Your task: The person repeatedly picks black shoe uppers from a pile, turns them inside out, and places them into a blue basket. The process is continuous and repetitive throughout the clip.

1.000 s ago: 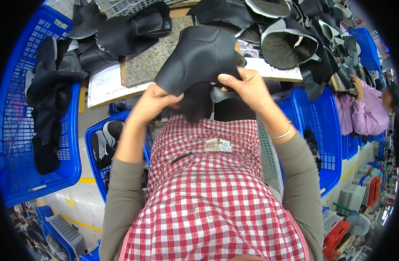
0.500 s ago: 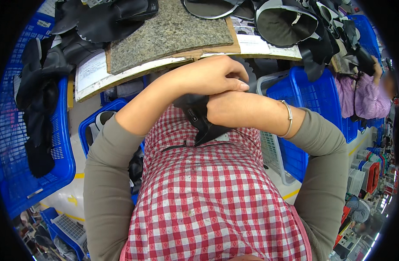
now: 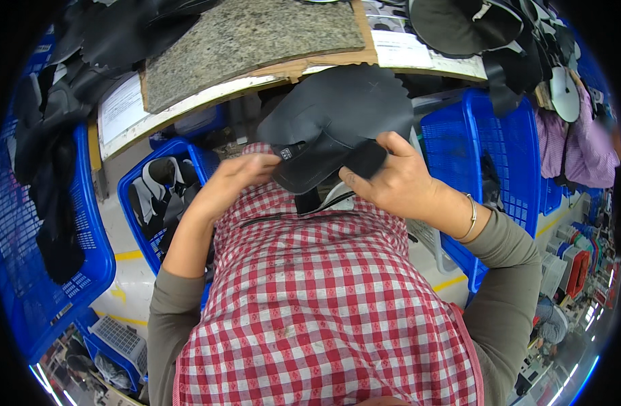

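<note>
A black shoe upper (image 3: 337, 108), wide and flexible with stitched seams, hangs in front of my apron just below the table edge. On its right side my right hand (image 3: 395, 179) is closed, pinching a folded flap between thumb and fingers. My left hand (image 3: 246, 174) is at the upper's left edge beside a small printed label; its fingers are blurred, so their grip is unclear. Under the upper, a strip of light lining shows against the red and white checked apron (image 3: 310, 284).
Ahead is a table with a grey stone slab (image 3: 256, 40), paper sheets and black pieces piled at both ends. Blue baskets stand on both sides; the left one (image 3: 100, 271) holds black pieces, and a smaller basket (image 3: 131, 203) holds shoe parts. A person in a pink sleeve (image 3: 581, 149) is at far right.
My crossed forearms have come apart, left hand to the left and right hand to the right. The black upper, mostly hidden before, is now spread out and raised between them.
</note>
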### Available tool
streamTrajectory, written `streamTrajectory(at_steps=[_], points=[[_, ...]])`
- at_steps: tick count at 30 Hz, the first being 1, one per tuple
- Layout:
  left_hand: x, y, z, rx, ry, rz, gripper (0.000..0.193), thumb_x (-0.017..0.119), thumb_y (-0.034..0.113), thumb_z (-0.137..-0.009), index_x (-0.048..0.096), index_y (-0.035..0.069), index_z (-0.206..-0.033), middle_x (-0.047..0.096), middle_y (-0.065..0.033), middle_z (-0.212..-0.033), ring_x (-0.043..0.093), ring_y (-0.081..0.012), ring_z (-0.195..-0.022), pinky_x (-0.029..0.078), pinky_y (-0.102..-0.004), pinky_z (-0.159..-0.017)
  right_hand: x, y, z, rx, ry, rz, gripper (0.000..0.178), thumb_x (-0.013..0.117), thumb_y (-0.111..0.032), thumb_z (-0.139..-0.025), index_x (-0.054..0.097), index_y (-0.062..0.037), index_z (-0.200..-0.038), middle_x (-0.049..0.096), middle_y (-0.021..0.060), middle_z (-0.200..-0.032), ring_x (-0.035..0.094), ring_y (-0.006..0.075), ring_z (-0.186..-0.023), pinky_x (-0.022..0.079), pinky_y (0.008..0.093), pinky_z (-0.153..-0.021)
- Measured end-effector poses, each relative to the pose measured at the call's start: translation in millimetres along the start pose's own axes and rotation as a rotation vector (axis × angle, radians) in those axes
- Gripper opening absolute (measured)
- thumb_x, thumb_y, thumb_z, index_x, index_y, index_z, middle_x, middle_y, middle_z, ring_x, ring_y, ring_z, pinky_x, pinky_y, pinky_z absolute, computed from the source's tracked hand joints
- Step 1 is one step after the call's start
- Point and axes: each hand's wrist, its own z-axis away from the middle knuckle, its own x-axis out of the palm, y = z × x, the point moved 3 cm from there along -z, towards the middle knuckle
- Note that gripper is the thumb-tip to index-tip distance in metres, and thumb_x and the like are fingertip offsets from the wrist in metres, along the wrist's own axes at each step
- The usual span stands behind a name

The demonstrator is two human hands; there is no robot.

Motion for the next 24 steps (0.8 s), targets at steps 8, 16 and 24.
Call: streamTrajectory(at_steps=[8, 16, 24], points=[[30, 22, -55, 0.215, -0.006, -0.469, 0.044, 0.083, 0.009, -0.083, 0.064, 0.000, -0.121, 0.075, -0.0158, -0.103, 0.073, -0.0326, -0.089, 0.058, -0.0399, -0.077, 12, 2, -15, 0.046, -0.055, -0.028, 0.005, 0.068, -0.014, -0.070, 0.067, -0.0093, -0.072, 0.057, 0.0001, -0.062, 0.054, 0.0162, -0.067, 0.043, 0.0326, -0.074], [45, 81, -48, 0.523, -0.014, -0.680, 0.035, 0.076, -0.001, -0.084, 0.068, 0.002, -0.118, 0.069, -0.0121, -0.107, 0.069, -0.0291, -0.100, 0.057, -0.0371, -0.083, 23, -2, -13, 0.101, -0.075, 0.035, 0.005, 0.069, -0.012, -0.064, 0.067, -0.0096, -0.067, 0.056, 0.0003, -0.058, 0.055, 0.0176, -0.064, 0.042, 0.0326, -0.073], [75, 46, -71, 0.144, 0.012, -0.480, 0.016, 0.074, 0.003, -0.092, 0.076, -0.002, -0.107, 0.077, -0.0066, -0.088, 0.070, -0.0116, -0.081, 0.056, -0.0285, -0.075, 34, 17, 6, 0.657, -0.099, -0.532, 0.022, 0.087, -0.024, -0.077, 0.074, -0.0123, -0.091, 0.070, 0.0039, -0.069, 0.064, 0.0251, -0.065, 0.046, 0.0362, -0.082]])
